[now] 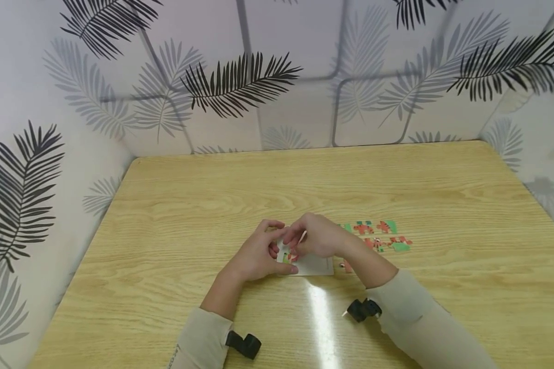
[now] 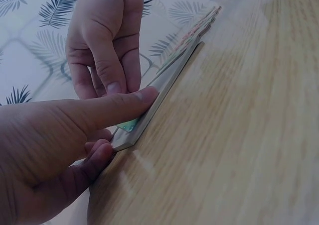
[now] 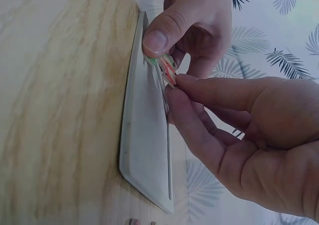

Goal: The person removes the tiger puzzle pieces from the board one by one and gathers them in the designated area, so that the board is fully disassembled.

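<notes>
A small white puzzle tray lies on the wooden table. My left hand grips its left end, the thumb on the front rim and the other fingers along the side. My right hand reaches over the tray and pinches a red and green jigsaw piece between thumb and forefinger. That piece is tilted at the tray's left end, close to my left thumb. In the left wrist view a green corner of puzzle shows under the left thumb. Fingers hide part of the tray's inside.
Loose jigsaw pieces in red and green lie in rows right of the tray, partly behind my right forearm. The wooden table runs back to a wall covered in leaf-patterned cloth. Each sleeve carries a black wrist camera.
</notes>
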### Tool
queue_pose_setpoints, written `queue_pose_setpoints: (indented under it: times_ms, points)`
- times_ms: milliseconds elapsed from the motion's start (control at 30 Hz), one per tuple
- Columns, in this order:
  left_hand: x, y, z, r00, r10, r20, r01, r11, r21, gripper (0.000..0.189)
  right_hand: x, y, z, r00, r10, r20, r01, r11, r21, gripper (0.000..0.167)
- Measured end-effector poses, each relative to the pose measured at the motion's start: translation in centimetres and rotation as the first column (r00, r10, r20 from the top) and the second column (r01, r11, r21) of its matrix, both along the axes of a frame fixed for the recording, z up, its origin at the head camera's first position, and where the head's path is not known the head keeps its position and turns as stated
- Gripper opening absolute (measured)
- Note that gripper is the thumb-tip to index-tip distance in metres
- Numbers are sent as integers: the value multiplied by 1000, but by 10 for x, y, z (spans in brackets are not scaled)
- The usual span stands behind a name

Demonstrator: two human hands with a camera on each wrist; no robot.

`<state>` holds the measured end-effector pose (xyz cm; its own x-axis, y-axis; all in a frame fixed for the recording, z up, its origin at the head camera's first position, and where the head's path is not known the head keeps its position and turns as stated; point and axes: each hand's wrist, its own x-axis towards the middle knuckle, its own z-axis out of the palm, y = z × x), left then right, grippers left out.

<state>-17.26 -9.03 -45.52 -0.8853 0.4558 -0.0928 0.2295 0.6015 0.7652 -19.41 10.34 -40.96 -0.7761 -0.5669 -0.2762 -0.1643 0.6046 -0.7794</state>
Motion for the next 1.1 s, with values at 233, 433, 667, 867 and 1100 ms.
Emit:
queue_pose_setpoints:
  times_ms: [233, 433, 667, 867, 1100]
  points:
    - [2, 1, 0, 1000, 11, -10, -10, 1000, 9, 86, 0, 6, -1, 1000, -2, 7, 2, 1000, 16, 15]
    - [2, 1, 0, 1000, 15, -1, -15, 1000, 11, 89, 2, 9, -2, 1000, -3, 14, 2, 1000, 17, 7]
    - [3, 1, -1, 1000, 19, 7, -19, 1000, 11, 90, 5, 14, -4, 998, -51, 24, 51, 999, 2, 4]
    - [3, 2, -1, 1000, 20, 9, -20, 1000, 12, 90, 8, 21, -5, 995, -97, -4, 97, 995, 10, 4]
    - [2, 4, 1, 1000, 23, 16, -23, 1000, 12, 91, 12, 30, -6, 987, -160, 5, 160, 987, -4, 4]
